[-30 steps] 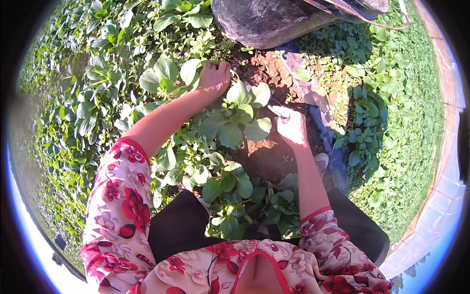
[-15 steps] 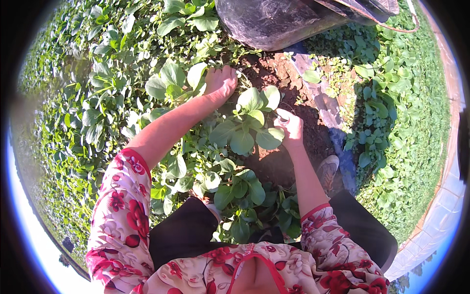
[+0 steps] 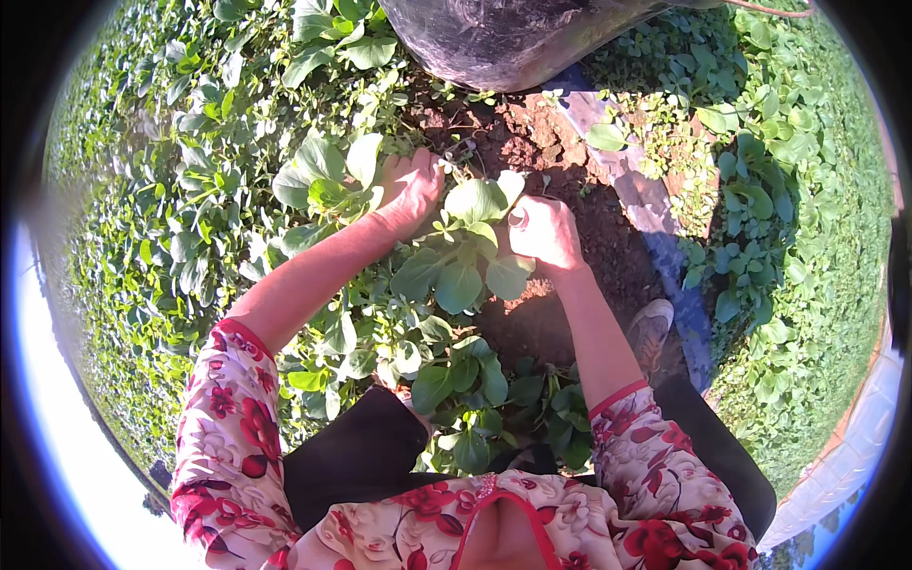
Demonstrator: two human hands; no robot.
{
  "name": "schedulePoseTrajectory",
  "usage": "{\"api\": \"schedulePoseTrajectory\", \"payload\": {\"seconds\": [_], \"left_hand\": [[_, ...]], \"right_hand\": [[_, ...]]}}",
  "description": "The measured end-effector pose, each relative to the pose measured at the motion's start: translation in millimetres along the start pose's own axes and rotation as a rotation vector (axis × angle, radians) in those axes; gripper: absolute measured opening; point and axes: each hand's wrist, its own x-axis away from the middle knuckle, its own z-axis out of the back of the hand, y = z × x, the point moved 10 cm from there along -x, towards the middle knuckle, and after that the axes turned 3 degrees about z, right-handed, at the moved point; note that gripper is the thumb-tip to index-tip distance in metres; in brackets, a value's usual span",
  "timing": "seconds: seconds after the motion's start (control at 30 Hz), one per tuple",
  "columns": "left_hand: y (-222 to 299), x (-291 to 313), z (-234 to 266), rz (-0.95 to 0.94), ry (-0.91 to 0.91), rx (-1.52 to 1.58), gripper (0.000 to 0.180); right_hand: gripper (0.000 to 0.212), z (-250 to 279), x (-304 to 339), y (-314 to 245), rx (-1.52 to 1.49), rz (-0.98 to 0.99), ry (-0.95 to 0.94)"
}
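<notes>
A broad-leaved green plant [image 3: 458,287] stands between my hands, over reddish-brown soil. My right hand [image 3: 549,236] is closed at its right side, the thumb and curled fingers against the leaf edges; whatever they hold is hidden. Up and to the left, my left hand [image 3: 410,195] reaches down into low weeds at the border of the bare soil. Its fingers are bent and held together, with the tips out of sight. Right beside that hand grows another leafy plant [image 3: 318,176], its leaves partly overlapping the wrist.
A large dark plastic bag [image 3: 513,47] rests at the far side. Bare soil [image 3: 608,233] and a greyish strip [image 3: 655,214] run along the right. More leafy plants [image 3: 461,375] grow near my knees, close to my shoe [image 3: 652,332]. Dense greenery [image 3: 161,256] covers the left.
My right hand has moved left toward the middle plant, and its outstretched finger has curled in. My left hand stays low beside its plant. The whole view has shifted slightly.
</notes>
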Motion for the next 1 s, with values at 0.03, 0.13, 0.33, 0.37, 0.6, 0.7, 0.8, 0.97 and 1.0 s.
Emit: {"api": "schedulePoseTrajectory", "payload": {"seconds": [0.03,0.13,0.33,0.37,0.6,0.7,0.8,0.97,1.0], "left_hand": [[-1.3,1.1,5.2,-0.017,-0.011,-0.039,0.016],[1.3,-11.1,4.6,-0.034,-0.056,-0.055,0.019],[-15.7,-16.6,40.1,0.027,0.288,-0.121,0.023],[-19.1,-19.6,32.4,0.075,0.176,-0.072,0.023],[-16.3,-17.9,-16.0,0.103,-0.151,-0.035,0.024],[-27.6,4.5,-27.5,0.098,-0.267,-0.021,0.051],[-16.0,-4.1,-12.2,0.006,-0.101,0.029,0.026],[-26.8,8.0,-1.0,0.087,-0.105,0.133,0.033],[-34.0,16.0,-2.6,0.114,-0.119,0.114,0.033]], "right_hand": [[0.016,10.3,6.3,-3.4,0.018,-0.063,0.02],[0.029,39.6,38.6,18.1,-0.162,-0.092,0.236],[0.025,51.8,33.7,10.0,-0.153,-0.284,-0.037],[0.023,46.5,31.5,10.5,-0.238,-0.255,-0.002],[0.01,-5.1,-25.5,30.5,-0.194,-0.25,-0.073],[0.008,-21.2,-27.1,11.1,-0.205,-0.1,-0.139],[0.013,-23.5,3.8,37.4,-0.436,-0.21,-0.015],[0.027,45.4,32.0,15.1,-0.174,-0.184,0.093],[0.028,49.1,30.8,14.3,-0.236,-0.26,0.03]]}}
